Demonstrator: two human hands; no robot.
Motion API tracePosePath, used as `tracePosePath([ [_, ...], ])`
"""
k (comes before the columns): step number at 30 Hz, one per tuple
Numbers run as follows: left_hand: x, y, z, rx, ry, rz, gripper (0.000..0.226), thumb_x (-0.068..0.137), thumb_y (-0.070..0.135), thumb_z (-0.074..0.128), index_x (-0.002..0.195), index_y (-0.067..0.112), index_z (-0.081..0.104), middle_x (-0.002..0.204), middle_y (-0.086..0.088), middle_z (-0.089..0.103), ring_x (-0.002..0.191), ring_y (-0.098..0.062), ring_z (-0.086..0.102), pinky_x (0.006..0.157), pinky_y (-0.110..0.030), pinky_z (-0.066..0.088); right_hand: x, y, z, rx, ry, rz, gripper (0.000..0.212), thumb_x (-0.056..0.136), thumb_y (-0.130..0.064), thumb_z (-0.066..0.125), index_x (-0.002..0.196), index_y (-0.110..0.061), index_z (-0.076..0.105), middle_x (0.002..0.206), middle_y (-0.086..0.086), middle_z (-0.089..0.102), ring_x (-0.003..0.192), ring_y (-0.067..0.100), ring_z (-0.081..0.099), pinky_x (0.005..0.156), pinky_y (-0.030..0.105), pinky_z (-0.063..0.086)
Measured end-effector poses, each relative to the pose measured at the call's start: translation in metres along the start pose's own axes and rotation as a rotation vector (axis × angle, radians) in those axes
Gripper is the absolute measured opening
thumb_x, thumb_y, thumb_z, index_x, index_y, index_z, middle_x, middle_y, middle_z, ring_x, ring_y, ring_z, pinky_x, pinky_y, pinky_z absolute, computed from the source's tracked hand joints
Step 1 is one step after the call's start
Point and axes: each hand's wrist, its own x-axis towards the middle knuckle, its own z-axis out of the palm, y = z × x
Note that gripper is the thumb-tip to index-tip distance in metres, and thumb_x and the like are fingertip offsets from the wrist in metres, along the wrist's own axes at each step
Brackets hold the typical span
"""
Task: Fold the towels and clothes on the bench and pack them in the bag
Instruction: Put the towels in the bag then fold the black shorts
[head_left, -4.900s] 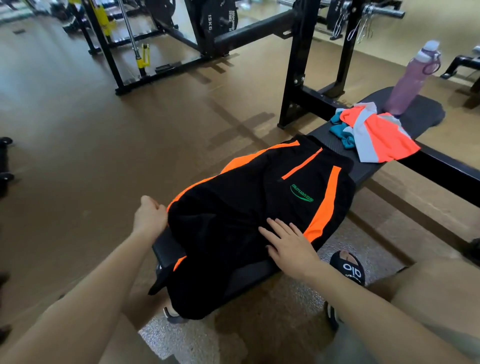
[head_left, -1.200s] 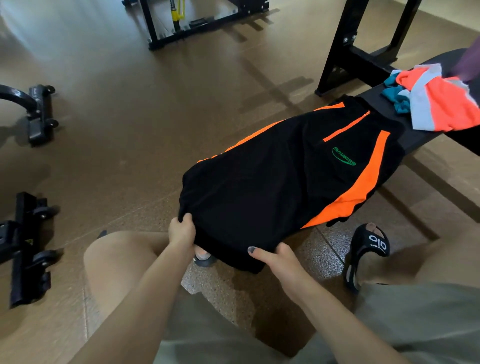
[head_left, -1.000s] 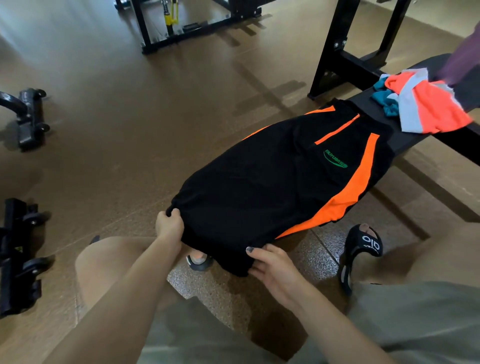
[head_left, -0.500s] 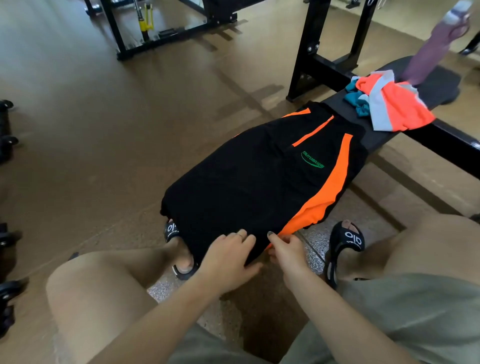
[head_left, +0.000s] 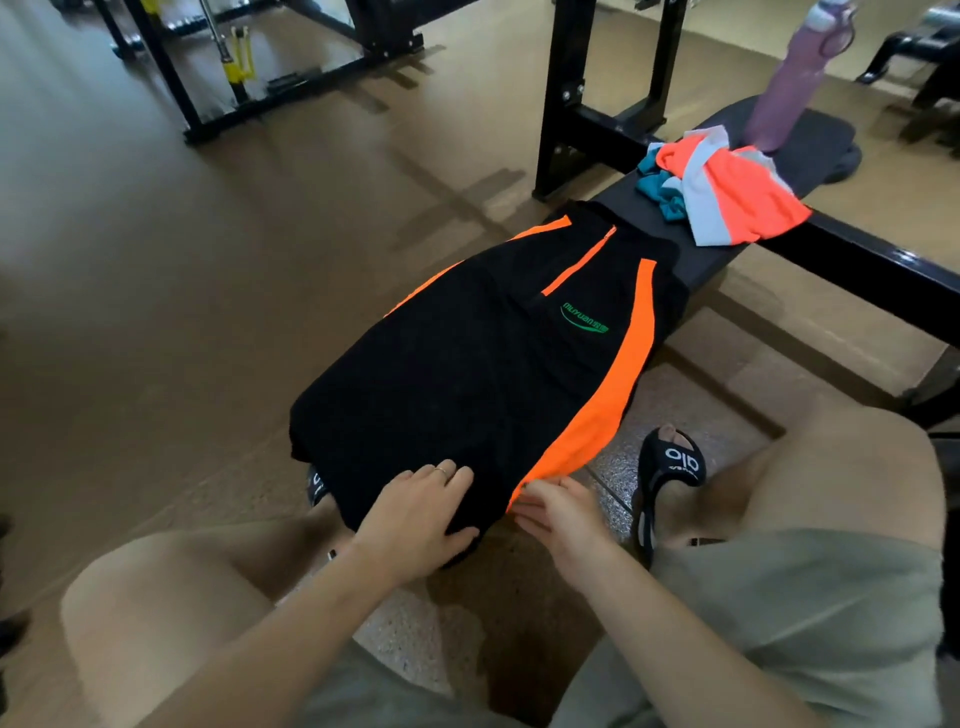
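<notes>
A black garment with orange stripes and a green logo (head_left: 483, 364) lies spread lengthwise over the near end of the black bench (head_left: 696, 260). My left hand (head_left: 415, 514) rests flat on the garment's near hem, fingers straight. My right hand (head_left: 556, 514) touches the orange stripe at the near right corner, its fingertips at the fabric's edge; whether it pinches the cloth is unclear. Farther along the bench sits a crumpled orange and grey garment (head_left: 737, 197) on top of a teal cloth (head_left: 657, 182). No bag is in view.
A purple water bottle (head_left: 789, 83) stands on the bench's far end. Black rack uprights (head_left: 566, 93) rise left of the bench. My knees and a black sandal (head_left: 670, 473) flank the bench's near end. More gym frames stand at the back left.
Both hands let go of the hem's outer corners and came together at the middle of the near edge. The left hand now lies flat on the garment.
</notes>
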Motion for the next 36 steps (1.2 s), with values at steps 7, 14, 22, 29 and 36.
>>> tracePosePath([
  [7, 0.008, 0.0, 0.012, 0.13, -0.079, 0.051, 0.027, 0.083, 0.026, 0.075, 0.106, 0.021, 0.062, 0.101, -0.002, 0.064, 0.083, -0.02, 0.067, 0.066, -0.033, 0.051, 0.017, -0.003, -0.011, -0.169, 0.113, 0.03, 0.03, 0.088, -0.026, 0.072, 0.104, -0.019, 0.049, 0.106, 0.006, 0.062, 0.097, 0.021, 0.064, 0.09, 0.042, 0.055],
  [14, 0.028, -0.013, -0.015, -0.037, 0.021, 0.008, 0.042, 0.1, 0.044, 0.048, 0.136, 0.024, 0.043, 0.125, 0.0, 0.054, 0.113, -0.021, 0.06, 0.091, -0.034, 0.049, 0.024, -0.059, -0.023, -1.124, -0.162, -0.035, 0.01, 0.088, -0.019, 0.061, 0.096, -0.013, 0.062, 0.085, 0.006, 0.073, 0.073, 0.02, 0.071, 0.069, 0.034, 0.057],
  [22, 0.131, -0.008, -0.031, -0.038, -0.063, -0.159, 0.08, 0.097, 0.071, 0.032, 0.158, 0.042, -0.009, 0.169, -0.007, -0.01, 0.156, -0.03, -0.008, 0.124, -0.06, 0.0, 0.086, -0.153, -0.036, -1.609, 0.215, -0.812, 0.066, 0.102, -0.048, 0.038, 0.157, -0.019, 0.02, 0.161, 0.011, 0.025, 0.148, 0.03, 0.024, 0.118, 0.043, 0.027],
  [29, 0.157, 0.005, -0.005, -0.032, -0.196, -0.2, 0.084, 0.092, 0.08, 0.02, 0.158, 0.041, -0.015, 0.166, -0.009, -0.023, 0.153, -0.032, -0.019, 0.121, -0.055, -0.009, 0.131, -0.151, -0.077, -1.668, 0.348, -0.699, 0.073, 0.1, -0.063, 0.017, 0.16, -0.022, 0.012, 0.168, 0.003, 0.005, 0.155, 0.021, -0.001, 0.124, 0.048, 0.007],
  [36, 0.257, -0.027, -0.053, -0.099, -0.052, -0.14, 0.075, 0.096, 0.073, 0.024, 0.159, 0.044, -0.005, 0.17, -0.006, -0.006, 0.156, -0.028, -0.004, 0.125, -0.054, 0.0, 0.156, -0.215, -0.067, -1.64, 0.407, -0.961, 0.067, 0.096, -0.052, 0.028, 0.152, -0.017, 0.039, 0.157, 0.015, 0.036, 0.148, 0.032, 0.028, 0.121, 0.052, 0.021],
])
